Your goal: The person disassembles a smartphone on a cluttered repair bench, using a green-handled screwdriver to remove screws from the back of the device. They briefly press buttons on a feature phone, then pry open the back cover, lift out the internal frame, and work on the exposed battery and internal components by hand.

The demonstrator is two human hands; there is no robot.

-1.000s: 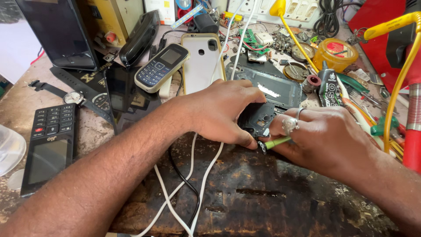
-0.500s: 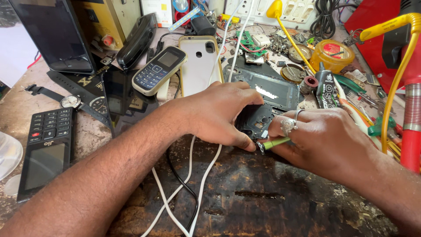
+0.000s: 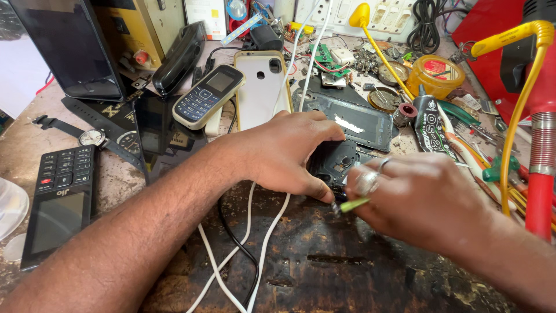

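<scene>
My left hand [image 3: 292, 153] grips a small black phone body [image 3: 336, 165] at the middle of the worn wooden bench [image 3: 324, 261], thumb and fingers pinching its left side. My right hand [image 3: 423, 200], wearing silver rings, holds a thin screwdriver with a green shaft [image 3: 352, 204], whose tip touches the lower edge of the phone body. Most of that phone body is hidden under both hands.
A black back frame [image 3: 359, 119] lies behind my hands, and a white phone case [image 3: 260, 93] and keypad phone [image 3: 207, 95] lie further left. A black keypad phone [image 3: 61, 203], wristwatch [image 3: 92, 138] and tablet [image 3: 63, 49] sit left. White and black cables [image 3: 255, 243] cross the front. Red tool with yellow hose [image 3: 538, 145] stands right.
My right hand has shifted slightly right and down with the screwdriver; the left hand keeps its hold on the phone body. The view has tilted a little.
</scene>
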